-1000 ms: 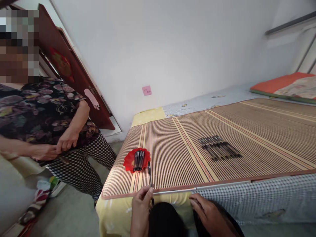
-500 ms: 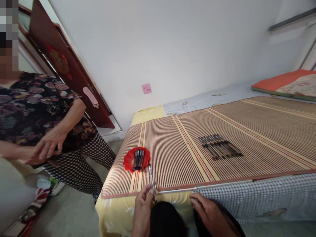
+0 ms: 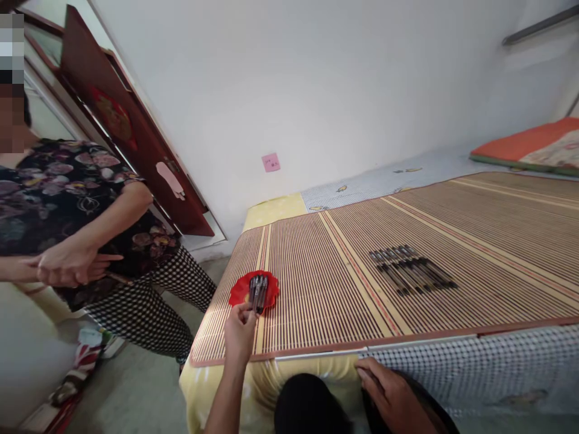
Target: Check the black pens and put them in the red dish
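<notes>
My left hand (image 3: 239,330) reaches over the near edge of the striped bamboo mat (image 3: 316,283) to a red scalloped dish (image 3: 239,291). Its fingers pinch a black pen (image 3: 261,295) whose far end lies among the other pens in the dish. My right hand (image 3: 391,395) rests on my dark-clothed knee below the bed edge, fingers loosely curled, holding nothing. Further right on the mat, a row of several black pens (image 3: 414,276) lies side by side.
Another person in a floral top (image 3: 67,199) and checked trousers stands at the left with hands clasped. A dark red door (image 3: 136,138) leans open behind. A pink note (image 3: 270,162) sticks on the white wall. An orange cushion (image 3: 529,144) lies at the far right.
My left hand moved forward from the bed edge to the red dish, carrying the pen into it. The person at the left shifted their hands. The view swung slightly left.
</notes>
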`<state>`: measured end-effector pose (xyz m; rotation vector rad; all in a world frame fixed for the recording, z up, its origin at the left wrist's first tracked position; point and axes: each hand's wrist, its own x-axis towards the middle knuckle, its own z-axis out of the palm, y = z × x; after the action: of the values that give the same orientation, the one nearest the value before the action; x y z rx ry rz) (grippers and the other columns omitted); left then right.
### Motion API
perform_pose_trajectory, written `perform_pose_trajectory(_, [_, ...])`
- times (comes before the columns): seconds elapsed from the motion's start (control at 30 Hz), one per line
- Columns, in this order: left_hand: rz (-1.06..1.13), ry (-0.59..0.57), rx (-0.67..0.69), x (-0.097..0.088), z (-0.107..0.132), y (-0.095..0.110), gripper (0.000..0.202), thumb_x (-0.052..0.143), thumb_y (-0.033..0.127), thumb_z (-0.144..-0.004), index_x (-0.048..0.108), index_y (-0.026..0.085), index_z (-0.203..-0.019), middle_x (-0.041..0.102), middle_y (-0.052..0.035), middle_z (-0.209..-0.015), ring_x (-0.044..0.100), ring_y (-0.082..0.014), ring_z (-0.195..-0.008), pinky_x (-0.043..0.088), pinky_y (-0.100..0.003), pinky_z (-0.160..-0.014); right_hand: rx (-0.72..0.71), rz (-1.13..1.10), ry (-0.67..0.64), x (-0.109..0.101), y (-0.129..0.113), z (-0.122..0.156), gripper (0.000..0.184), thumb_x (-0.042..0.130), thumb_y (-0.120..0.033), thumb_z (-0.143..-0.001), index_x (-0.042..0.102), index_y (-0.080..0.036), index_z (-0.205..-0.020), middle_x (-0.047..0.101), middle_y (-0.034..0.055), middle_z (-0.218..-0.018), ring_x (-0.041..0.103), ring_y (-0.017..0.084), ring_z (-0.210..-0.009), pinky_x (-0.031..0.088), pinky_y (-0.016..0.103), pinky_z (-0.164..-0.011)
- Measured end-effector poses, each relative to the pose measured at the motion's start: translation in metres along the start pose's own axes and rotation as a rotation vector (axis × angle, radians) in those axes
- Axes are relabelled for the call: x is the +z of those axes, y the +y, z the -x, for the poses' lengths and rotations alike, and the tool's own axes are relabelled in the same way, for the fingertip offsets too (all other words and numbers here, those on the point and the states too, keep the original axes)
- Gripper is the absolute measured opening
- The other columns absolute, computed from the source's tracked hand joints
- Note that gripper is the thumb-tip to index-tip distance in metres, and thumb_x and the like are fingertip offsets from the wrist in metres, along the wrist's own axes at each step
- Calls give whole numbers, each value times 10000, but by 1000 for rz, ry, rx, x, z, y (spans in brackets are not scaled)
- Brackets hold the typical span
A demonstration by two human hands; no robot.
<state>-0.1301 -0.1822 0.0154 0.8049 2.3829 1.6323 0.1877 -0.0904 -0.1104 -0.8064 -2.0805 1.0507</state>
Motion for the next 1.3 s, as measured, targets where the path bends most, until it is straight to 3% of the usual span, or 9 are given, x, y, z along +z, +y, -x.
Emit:
perform_pose_trajectory(0.2, [-193,-98,-26,9,-36,-8,140,651,195,-868,636,149,-999,688,23,-685,712,-190,-642,553,-309,-620,3,-19,-10,2,0,-1,270,450,-348,-1000,701,-261,-950,780,47,-905,751,221,-848,583,300,-783])
perform_pose_trajectory(0.3, [-319,-123,-24,10,-46,-9,113,662,203,-942,661,142,-1038,707,14,-779,710,-167,-709,583,-333,-712,6,-11,-14,1,-1,0,268,450,-342,-997,701,-262,-945,776,47,-890,751,223,-841,584,302,-776])
perform_pose_trajectory(0.5, [-611,-112,30,13,-61,-2,125,688,261,-950,696,144,-992,741,-43,-964,708,-209,-943,559,-428,-908,4,-32,-5,1,-1,-3,262,465,-342,-984,708,-257,-934,780,54,-878,748,223,-813,589,300,-755])
perform_pose_trajectory(0.9, [-947,-165,0,33,-70,6,210,656,358,-976,708,159,-1018,737,-63,-1055,700,-228,-1023,562,-442,-920,40,-49,16,-3,-10,-5,292,493,-445,-983,706,-268,-891,765,51,-827,735,233,-781,584,305,-729])
perform_pose_trajectory(1.3, [-973,-181,7,42,-73,-2,261,651,372,-980,692,156,-1120,729,-74,-1107,705,-230,-1008,580,-448,-901,43,-59,5,-4,-11,-6,308,474,-445,-994,693,-259,-883,758,53,-817,731,227,-772,586,308,-742])
